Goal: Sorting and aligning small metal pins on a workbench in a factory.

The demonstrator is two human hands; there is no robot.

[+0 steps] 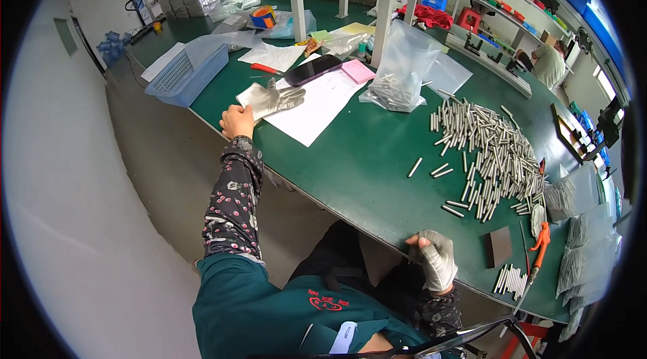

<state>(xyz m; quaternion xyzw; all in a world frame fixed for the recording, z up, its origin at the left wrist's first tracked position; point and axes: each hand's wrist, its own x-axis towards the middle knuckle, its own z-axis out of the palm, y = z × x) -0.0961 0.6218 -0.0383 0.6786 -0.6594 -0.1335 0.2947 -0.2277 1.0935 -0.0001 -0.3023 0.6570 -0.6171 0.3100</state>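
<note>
My bare left hand (237,122) is at the table's left edge, its fingers curled on the cuff of an off-white work glove (275,99). The glove lies flat, its fingers pointing right over a white paper sheet (311,120). Near the front edge is my right hand (435,261), in a glove that leaves the fingertips bare. Its fingers are curled in, and whether anything is inside them is hidden. Ahead of that hand, many short metal pins (492,150) lie in a loose heap, with a few strays to their left.
A dark block (497,247), a row of pins (511,281) and an orange-handled tool (540,244) lie right of my right hand. Filled clear bags (588,251) line the right edge. A phone (313,70), pink notepad (358,71), bag of pins (397,79) and blue basket (195,79) stand farther back.
</note>
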